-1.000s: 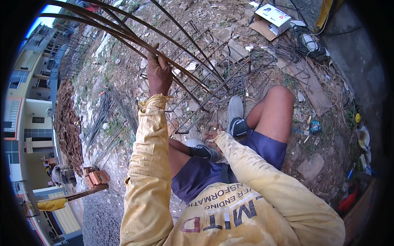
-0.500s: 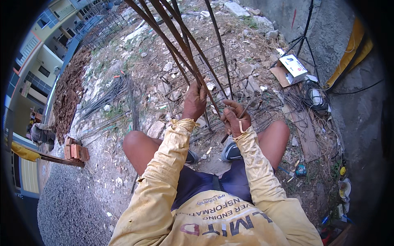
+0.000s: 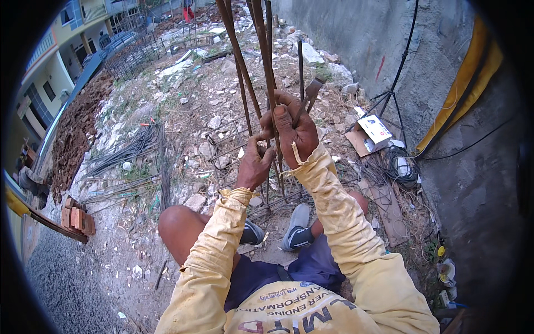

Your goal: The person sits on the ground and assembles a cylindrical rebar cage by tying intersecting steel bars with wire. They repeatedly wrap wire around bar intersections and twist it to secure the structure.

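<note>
Raised since the earlier frame, my right hand (image 3: 299,131) is between 1 and 2 o'clock of my left hand (image 3: 255,168), grasping a metal tool (image 3: 314,87) at the steel rods (image 3: 266,55), which extend toward 12 o'clock. Left fingers curl against the rods; whether they grip, I cannot tell.

Rubble-strewn ground (image 3: 125,245), bearing a white box (image 3: 375,129) with coiled cable (image 3: 404,167) just beside it. Well left of the box: thin rods (image 3: 125,150) and stacked bricks (image 3: 78,218).
</note>
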Demonstrator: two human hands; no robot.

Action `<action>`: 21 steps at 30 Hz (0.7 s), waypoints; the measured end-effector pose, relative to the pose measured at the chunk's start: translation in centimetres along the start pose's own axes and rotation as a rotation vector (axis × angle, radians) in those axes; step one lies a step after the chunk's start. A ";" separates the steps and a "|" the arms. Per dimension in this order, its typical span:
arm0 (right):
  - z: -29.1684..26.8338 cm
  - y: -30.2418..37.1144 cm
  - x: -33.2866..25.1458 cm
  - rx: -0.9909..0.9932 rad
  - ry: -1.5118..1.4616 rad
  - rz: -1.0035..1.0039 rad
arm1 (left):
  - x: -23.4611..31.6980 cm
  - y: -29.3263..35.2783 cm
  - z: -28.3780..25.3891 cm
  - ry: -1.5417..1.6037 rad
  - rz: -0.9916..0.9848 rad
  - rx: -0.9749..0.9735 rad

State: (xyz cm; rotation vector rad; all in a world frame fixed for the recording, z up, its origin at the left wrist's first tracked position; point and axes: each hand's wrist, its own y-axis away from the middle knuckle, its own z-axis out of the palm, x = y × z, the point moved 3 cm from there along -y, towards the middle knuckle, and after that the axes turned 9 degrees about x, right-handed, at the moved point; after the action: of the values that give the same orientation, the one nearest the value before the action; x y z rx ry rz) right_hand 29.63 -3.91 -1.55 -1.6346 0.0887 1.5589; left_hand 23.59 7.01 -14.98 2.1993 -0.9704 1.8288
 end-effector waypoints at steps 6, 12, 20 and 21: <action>-1.0 -0.2 1.4 0.258 0.065 -0.239 | 0.9 1.0 -0.7 -0.067 0.102 0.040; 0.2 -3.5 1.2 0.445 0.393 -0.354 | 1.5 1.3 -1.8 -0.118 0.076 0.020; -1.2 -4.0 1.0 0.430 0.488 -0.295 | 13.8 3.7 -5.5 0.294 0.264 0.021; -1.2 -3.8 1.8 0.413 0.491 -0.139 | 15.4 3.4 -5.8 0.371 0.380 0.012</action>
State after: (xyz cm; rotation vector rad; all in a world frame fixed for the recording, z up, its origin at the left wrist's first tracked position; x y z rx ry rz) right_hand 33.15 -1.32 -1.27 -1.6088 0.5125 0.9311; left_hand 17.87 1.10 -0.37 1.6678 -1.3549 2.2937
